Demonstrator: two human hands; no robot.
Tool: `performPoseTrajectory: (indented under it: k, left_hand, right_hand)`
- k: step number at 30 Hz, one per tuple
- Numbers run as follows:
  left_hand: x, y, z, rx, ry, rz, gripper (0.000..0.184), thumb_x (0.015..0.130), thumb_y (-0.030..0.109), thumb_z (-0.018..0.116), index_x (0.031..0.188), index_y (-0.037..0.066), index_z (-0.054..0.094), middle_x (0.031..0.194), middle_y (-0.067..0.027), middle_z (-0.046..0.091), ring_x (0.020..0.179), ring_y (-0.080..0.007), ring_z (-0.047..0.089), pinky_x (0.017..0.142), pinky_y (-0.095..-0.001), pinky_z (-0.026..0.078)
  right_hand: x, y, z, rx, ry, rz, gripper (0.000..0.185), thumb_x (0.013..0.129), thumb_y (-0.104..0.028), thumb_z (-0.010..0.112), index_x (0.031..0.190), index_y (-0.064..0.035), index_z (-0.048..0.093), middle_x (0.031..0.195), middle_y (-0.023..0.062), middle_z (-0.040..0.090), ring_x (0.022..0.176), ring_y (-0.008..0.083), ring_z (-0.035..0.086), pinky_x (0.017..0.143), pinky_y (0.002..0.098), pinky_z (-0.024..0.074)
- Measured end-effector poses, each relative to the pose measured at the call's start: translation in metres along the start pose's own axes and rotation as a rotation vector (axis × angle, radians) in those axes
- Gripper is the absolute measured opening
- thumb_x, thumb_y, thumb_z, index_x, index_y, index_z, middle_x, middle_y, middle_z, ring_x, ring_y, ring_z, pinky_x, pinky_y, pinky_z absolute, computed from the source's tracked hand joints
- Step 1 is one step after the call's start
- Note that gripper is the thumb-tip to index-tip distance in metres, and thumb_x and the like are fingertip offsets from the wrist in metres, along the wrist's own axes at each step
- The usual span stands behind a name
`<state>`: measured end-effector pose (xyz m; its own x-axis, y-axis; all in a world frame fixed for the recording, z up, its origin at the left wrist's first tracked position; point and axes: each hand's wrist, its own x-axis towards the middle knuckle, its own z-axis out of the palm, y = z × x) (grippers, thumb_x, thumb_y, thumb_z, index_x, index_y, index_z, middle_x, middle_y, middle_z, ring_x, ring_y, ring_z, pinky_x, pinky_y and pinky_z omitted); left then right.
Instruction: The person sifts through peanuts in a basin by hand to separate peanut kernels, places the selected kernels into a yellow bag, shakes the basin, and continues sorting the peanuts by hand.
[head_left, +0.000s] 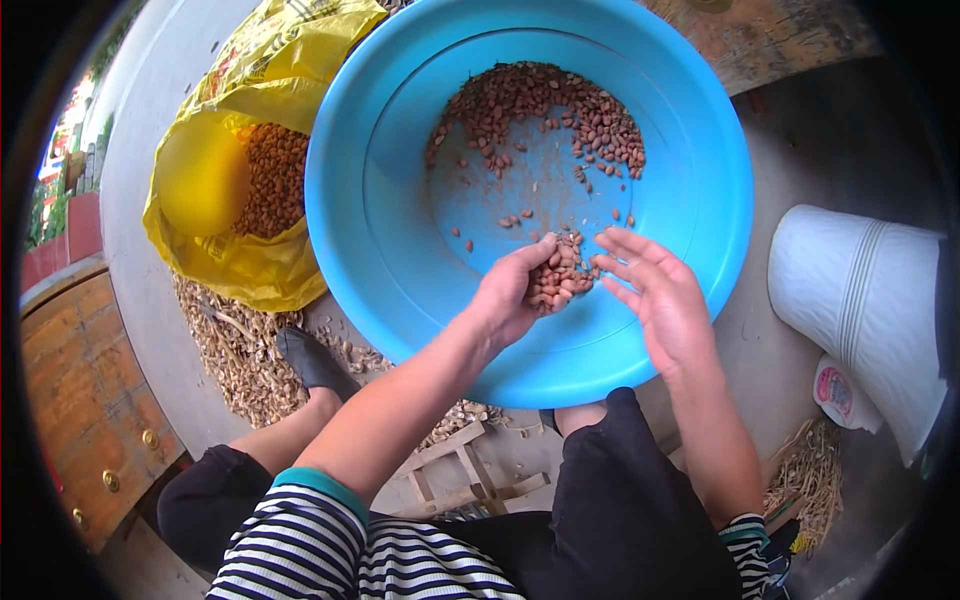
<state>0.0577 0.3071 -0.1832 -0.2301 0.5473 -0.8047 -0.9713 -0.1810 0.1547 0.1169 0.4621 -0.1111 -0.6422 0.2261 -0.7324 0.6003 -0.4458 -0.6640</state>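
Note:
My left hand is cupped around a heap of shelled peanuts, reddish-brown, with small bits of debris among them. Just to its right, my right hand has its fingers apart, the tips close to the heap; no peanut shows in its grip. Both hands are over the near side of a large blue basin. More peanuts lie along the far side of the basin floor, and a few are scattered near its middle. Dusty residue covers part of the floor.
Left of the basin stands a yellow plastic bag holding more peanuts. Empty shells cover the ground by my foot. A wooden cabinet is at left, a white bucket at right, and a wooden frame below the basin.

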Motion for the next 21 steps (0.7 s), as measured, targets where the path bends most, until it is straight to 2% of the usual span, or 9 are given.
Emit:
performPoseTrajectory:
  k: [2,3,4,8,12,18,19,20,21]
  left_hand:
    - [-0.010,0.015,-0.004,-0.020,-0.092,0.005,0.031,0.097,0.032,0.050,0.099,0.003,0.059,0.079,-0.0024,0.060,0.069,-0.0115,0.057,0.058,-0.0223,0.046]
    - [-0.020,0.020,0.000,-0.027,-0.004,0.051,0.028,0.096,0.030,0.053,0.093,0.003,0.058,0.076,-0.0026,0.058,0.064,-0.0102,0.055,0.051,-0.0189,0.043]
    - [-0.023,0.027,-0.004,-0.060,-0.074,0.085,0.026,0.095,0.030,0.055,0.088,0.005,0.056,0.075,-0.0020,0.055,0.064,-0.0087,0.053,0.047,-0.0182,0.041]
    - [-0.067,0.067,-0.010,-0.214,-0.107,0.188,0.022,0.095,0.025,0.056,0.085,0.006,0.051,0.074,0.0000,0.045,0.062,-0.0074,0.044,0.043,-0.0147,0.035]
    - [-0.103,0.116,-0.054,-0.421,-0.359,0.282,0.017,0.096,0.019,0.051,0.090,0.003,0.051,0.078,-0.0025,0.046,0.069,-0.0085,0.045,0.044,-0.0142,0.036]
    - [-0.131,0.197,-0.144,-0.591,0.060,0.468,0.018,0.097,0.019,0.049,0.096,0.001,0.053,0.086,-0.0094,0.050,0.073,-0.0151,0.048,0.049,-0.0210,0.044]
    - [-0.125,0.212,-0.169,-0.568,0.106,0.553,0.021,0.097,0.020,0.049,0.100,0.000,0.054,0.090,-0.0132,0.052,0.079,-0.0189,0.052,0.062,-0.0286,0.051]
    - [-0.121,0.220,-0.168,-0.568,0.106,0.551,0.021,0.097,0.020,0.049,0.100,0.000,0.054,0.090,-0.0132,0.052,0.079,-0.0189,0.052,0.062,-0.0286,0.051]
    - [-0.118,0.228,-0.167,-0.365,0.288,0.640,0.022,0.097,0.019,0.050,0.103,-0.001,0.054,0.092,-0.0144,0.053,0.082,-0.0207,0.053,0.071,-0.0333,0.052]
  right_hand:
    - [0.002,0.004,-0.010,0.142,0.057,-0.019,0.035,0.090,-0.005,0.049,0.124,0.0029,0.051,0.119,0.0125,0.058,0.106,0.0189,0.056,0.094,0.0334,0.0442]
    - [0.003,0.007,-0.013,0.144,0.059,-0.019,0.035,0.090,-0.005,0.049,0.124,0.0029,0.051,0.119,0.0125,0.058,0.106,0.0189,0.056,0.094,0.0334,0.0442]
    - [0.004,0.011,-0.015,0.192,0.066,0.029,0.034,0.090,-0.005,0.050,0.124,0.0028,0.051,0.119,0.0124,0.058,0.105,0.0191,0.056,0.093,0.0334,0.0446]
    - [0.007,0.029,-0.018,0.332,0.015,0.139,0.035,0.091,-0.006,0.053,0.124,0.0020,0.048,0.118,0.0115,0.057,0.105,0.0197,0.056,0.093,0.0337,0.0452]
    - [0.005,0.035,-0.013,0.366,0.021,0.176,0.035,0.091,-0.005,0.053,0.125,0.0016,0.047,0.118,0.0107,0.057,0.104,0.0195,0.056,0.092,0.0331,0.0459]
    - [0.005,0.043,-0.017,0.434,0.041,0.172,0.035,0.090,-0.004,0.054,0.124,0.0013,0.048,0.118,0.0108,0.057,0.103,0.0199,0.056,0.091,0.0316,0.0465]
    - [0.006,0.044,-0.018,0.455,0.032,0.161,0.035,0.090,-0.004,0.054,0.124,0.0012,0.047,0.118,0.0108,0.057,0.103,0.0198,0.056,0.091,0.0316,0.0465]
    - [0.006,0.045,-0.019,0.475,0.025,0.150,0.036,0.090,-0.003,0.053,0.124,0.0012,0.047,0.117,0.0109,0.057,0.103,0.0198,0.056,0.091,0.0316,0.0466]
    - [0.005,0.045,-0.020,0.476,0.027,0.150,0.036,0.090,-0.003,0.053,0.124,0.0012,0.047,0.117,0.0109,0.057,0.103,0.0198,0.056,0.091,0.0316,0.0466]
